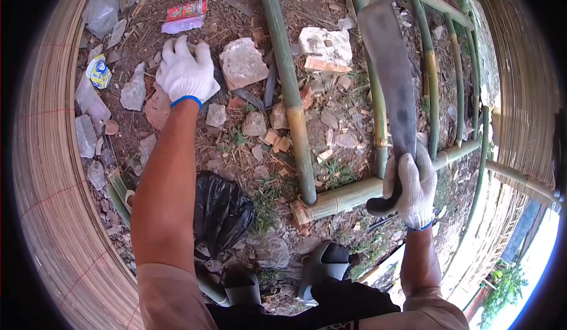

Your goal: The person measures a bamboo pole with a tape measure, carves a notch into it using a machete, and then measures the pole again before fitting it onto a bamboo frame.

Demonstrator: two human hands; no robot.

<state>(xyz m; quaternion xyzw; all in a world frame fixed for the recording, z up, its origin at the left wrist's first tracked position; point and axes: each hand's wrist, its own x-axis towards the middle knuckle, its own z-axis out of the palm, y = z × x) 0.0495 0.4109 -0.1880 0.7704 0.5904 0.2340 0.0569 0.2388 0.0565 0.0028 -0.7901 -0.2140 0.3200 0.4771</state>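
Note:
My right hand (416, 189), in a white knit glove, grips a machete (387, 64) by its dark handle. The broad grey blade points away from me, over the bamboo frame (295, 117). My left hand (186, 73), gloved the same way with a blue cuff, is stretched out low over the rubble with its fingers apart. Beneath its palm the ground is hidden. A flat reddish stone (158, 110) lies beside its wrist, and a pale broken block (243, 63) lies to its right. Just beyond the fingertips is a red and purple wrapper (185, 17).
A black plastic bag (220, 212) lies near my feet. Rolled slat mats (47, 153) stand along the left side. A white block (325, 46) sits between the bamboo poles. Stones, wood chips and a yellow-blue wrapper (98, 71) litter the ground.

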